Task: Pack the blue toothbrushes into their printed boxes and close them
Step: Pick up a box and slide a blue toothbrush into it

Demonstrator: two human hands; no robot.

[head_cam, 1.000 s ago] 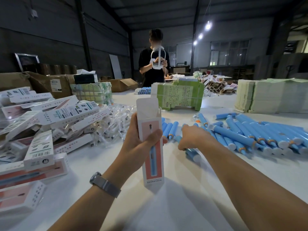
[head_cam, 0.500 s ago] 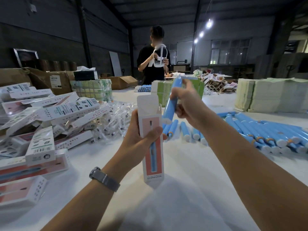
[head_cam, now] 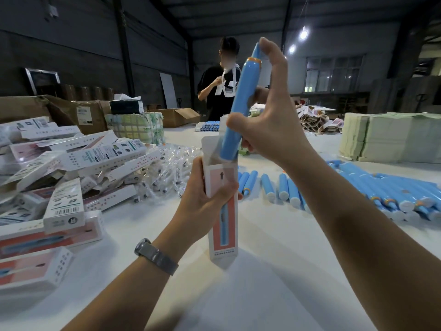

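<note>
1. The toothbrush (head_cam: 235,115) stands nearly upright at the centre of the frame. Its long axis leans a little to the upper right, and its lower end is just inside the open mouth of the box (head_cam: 222,206).
2. The box is upright below it, printed pink face toward the camera, with its top flap raised behind the toothbrush at the left. The two long axes nearly line up, so I judge the coming move to be a straight push down along that line.
3. The right hand (head_cam: 267,125) is the nearer one to the toothbrush and grips it. The thumb presses the blue body at mid-length, a finger reaches up to the narrow top above the orange ring, and the other fingers curl behind the body.
4. The left hand (head_cam: 202,201) is wrapped round the upper part of the box, thumb across the front, holding it off the worktop (head_cam: 274,271); a wristwatch (head_cam: 155,255) sits on that wrist.
5. More loose toothbrushes (head_cam: 358,187) lie on the worktop at the right of the frame, and a pile of boxes (head_cam: 71,168) fills the left.
6. Likely risk: the slight lean could catch the lower end on the box rim.
</note>
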